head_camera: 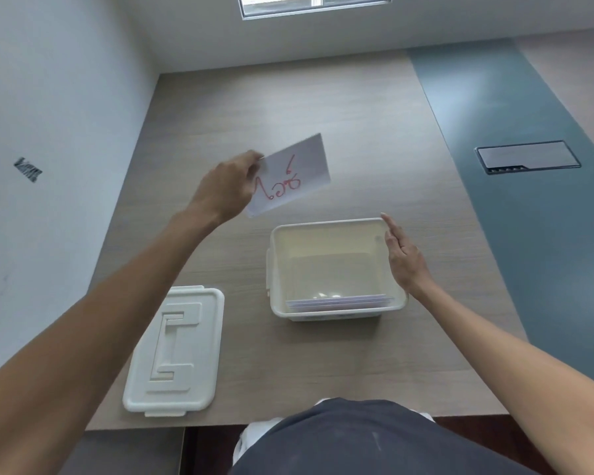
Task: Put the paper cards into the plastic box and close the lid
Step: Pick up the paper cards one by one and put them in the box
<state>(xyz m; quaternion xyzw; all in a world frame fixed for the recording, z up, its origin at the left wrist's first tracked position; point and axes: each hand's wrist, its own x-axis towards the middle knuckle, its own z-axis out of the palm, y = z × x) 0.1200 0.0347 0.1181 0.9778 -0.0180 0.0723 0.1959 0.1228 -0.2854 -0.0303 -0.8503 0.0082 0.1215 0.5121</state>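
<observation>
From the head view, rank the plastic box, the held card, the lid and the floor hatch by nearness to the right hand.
From the right hand:
1. Plastic box, at its right rim, beside the hand.
2. Held card, up-left, in the left hand.
3. Floor hatch, far right.
4. Lid, near left on the table.
Hatch and lid are close to call.

Both forearms are bare from elbow to wrist, with no sleeve showing anywhere in view. The left hand and the right hand carry no ring, watch, band or glove that can be made out. At the bottom edge the person wears a dark navy garment of plain cloth, faintly scuffed with pale marks, and a bit of white fabric peeks out at its left side.
</observation>
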